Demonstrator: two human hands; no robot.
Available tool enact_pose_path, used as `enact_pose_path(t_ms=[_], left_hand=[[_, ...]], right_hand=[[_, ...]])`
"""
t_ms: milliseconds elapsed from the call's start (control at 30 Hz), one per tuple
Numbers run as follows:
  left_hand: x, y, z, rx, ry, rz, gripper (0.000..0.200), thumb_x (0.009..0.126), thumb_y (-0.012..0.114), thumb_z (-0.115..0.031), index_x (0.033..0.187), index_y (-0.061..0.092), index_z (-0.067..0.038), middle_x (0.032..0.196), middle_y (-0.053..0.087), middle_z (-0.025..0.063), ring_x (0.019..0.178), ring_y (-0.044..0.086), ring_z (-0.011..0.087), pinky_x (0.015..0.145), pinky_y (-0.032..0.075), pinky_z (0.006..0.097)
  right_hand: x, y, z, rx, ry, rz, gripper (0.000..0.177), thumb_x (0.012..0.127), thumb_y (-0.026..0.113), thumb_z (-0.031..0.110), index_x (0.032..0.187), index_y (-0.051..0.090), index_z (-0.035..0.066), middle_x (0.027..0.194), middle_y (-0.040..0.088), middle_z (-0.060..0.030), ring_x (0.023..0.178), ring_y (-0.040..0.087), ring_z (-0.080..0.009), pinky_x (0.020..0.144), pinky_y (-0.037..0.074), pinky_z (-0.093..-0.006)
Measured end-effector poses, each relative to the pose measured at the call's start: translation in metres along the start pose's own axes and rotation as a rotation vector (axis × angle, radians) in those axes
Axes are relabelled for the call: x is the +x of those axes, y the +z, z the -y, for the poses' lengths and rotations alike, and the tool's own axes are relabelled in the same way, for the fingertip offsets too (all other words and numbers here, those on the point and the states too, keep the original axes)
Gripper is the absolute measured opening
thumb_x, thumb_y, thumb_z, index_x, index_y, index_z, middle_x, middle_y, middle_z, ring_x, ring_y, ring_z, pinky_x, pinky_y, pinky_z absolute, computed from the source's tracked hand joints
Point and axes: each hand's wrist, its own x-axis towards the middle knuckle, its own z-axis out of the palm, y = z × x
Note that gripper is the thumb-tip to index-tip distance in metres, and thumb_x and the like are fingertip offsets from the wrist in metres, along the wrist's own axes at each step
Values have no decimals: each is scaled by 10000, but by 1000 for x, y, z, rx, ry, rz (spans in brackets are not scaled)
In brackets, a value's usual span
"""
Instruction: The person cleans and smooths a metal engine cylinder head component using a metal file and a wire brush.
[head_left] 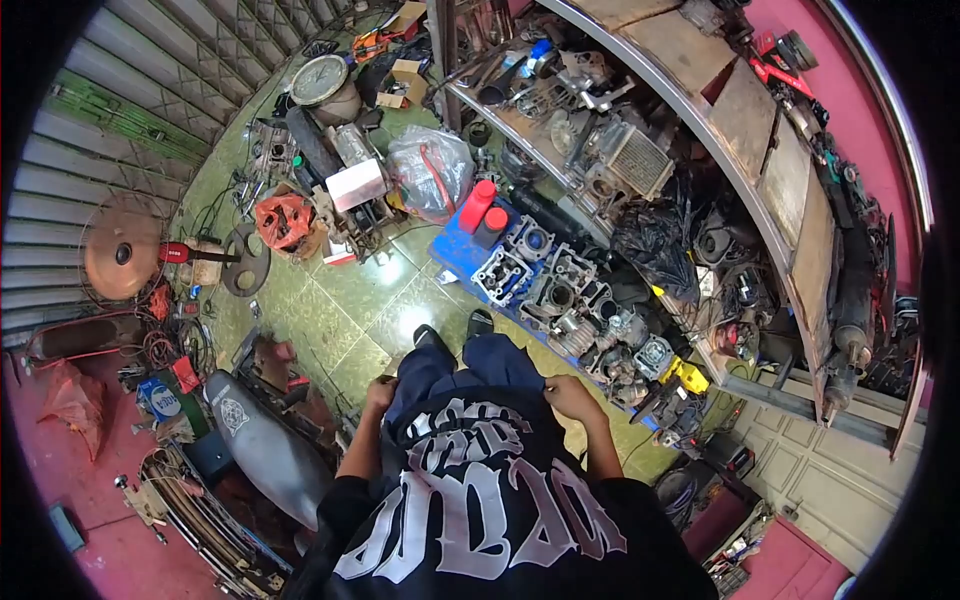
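Observation:
My left hand (380, 392) is closed at the outer side of the dark blue trousers (468, 362), level with the thigh, and appears to pinch their cloth. On the other side, my right hand (568, 396) is curled with its fingertips at the trouser cloth, which stretches out toward it. Both fingertips are small and partly hidden. Below the hands spreads a black shirt (480, 500) with large pale lettering. Two dark shoes (428, 336) show beyond the trouser legs on the green tiled floor (350, 300).
Ahead to the right, a blue mat (455, 258) carries red bottles (478, 205) and several engine parts (560, 285). A metal shelf (690, 90) loaded with parts curves along the right. At left are a fan (122, 250), a red bag (284, 222) and a grey motorcycle seat (262, 435).

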Motion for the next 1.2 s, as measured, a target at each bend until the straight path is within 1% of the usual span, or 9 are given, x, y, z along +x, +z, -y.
enact_pose_path(t_ms=[100,200,433,467,567,600,767,967,1200], left_hand=[[12,4,10,-30,15,-4,376,936,668,-341,1113,796,-35,1095,784,190,1010,760,295,910,569,381],[6,-2,-19,14,81,14,389,984,667,-317,1145,763,24,1059,789,162,947,736,234,854,562,364],[25,-6,-38,-28,121,99,328,960,631,-266,1094,771,-2,1008,788,155,942,747,263,870,565,365],[29,-5,-36,-36,131,106,321,961,639,-259,1094,765,4,1012,787,155,939,748,261,867,566,368],[39,-5,-38,-4,136,120,319,954,662,-255,1107,758,8,1040,786,164,947,751,272,870,569,381],[39,-4,-44,23,130,117,325,946,676,-258,1118,755,6,1064,784,172,959,755,285,876,572,391],[19,-6,-115,323,281,56,350,921,692,-240,1169,723,5,1086,773,207,1008,748,344,918,576,424],[42,12,-156,380,486,114,438,836,755,-157,1248,683,-28,1091,761,200,1048,709,396,936,567,455],[74,72,-221,602,701,27,632,812,834,-279,1355,612,-44,1267,677,191,1226,583,389,1018,495,516]], right_hand=[[0,-20,-19,52,5,29,237,909,705,234,926,769,6,731,677,-219,653,660,-279,672,507,-432],[3,-22,-50,65,74,-106,247,917,718,263,887,808,35,770,718,-197,706,696,-266,693,526,-411],[-9,-14,-100,128,279,-509,271,897,757,148,1137,761,21,860,754,-165,800,727,-270,757,561,-385],[-13,-11,-104,145,301,-526,300,885,755,173,1150,746,33,900,767,-198,849,756,-344,787,587,-429],[-17,17,-128,174,315,-614,283,877,771,131,1133,750,14,841,742,-172,719,711,-276,708,566,-385],[-19,20,-129,165,372,-540,298,882,753,156,1159,743,48,922,772,-196,867,755,-337,792,591,-429],[-8,44,-108,258,488,-537,331,866,770,157,1173,718,47,922,766,-189,878,744,-355,811,590,-448],[50,30,-48,-13,258,-537,419,849,804,189,1226,690,46,1080,735,-177,1091,668,-370,976,531,-448],[162,13,-19,-233,121,-485,465,811,794,174,1246,681,52,1246,683,-158,1224,581,-375,1066,480,-473]])
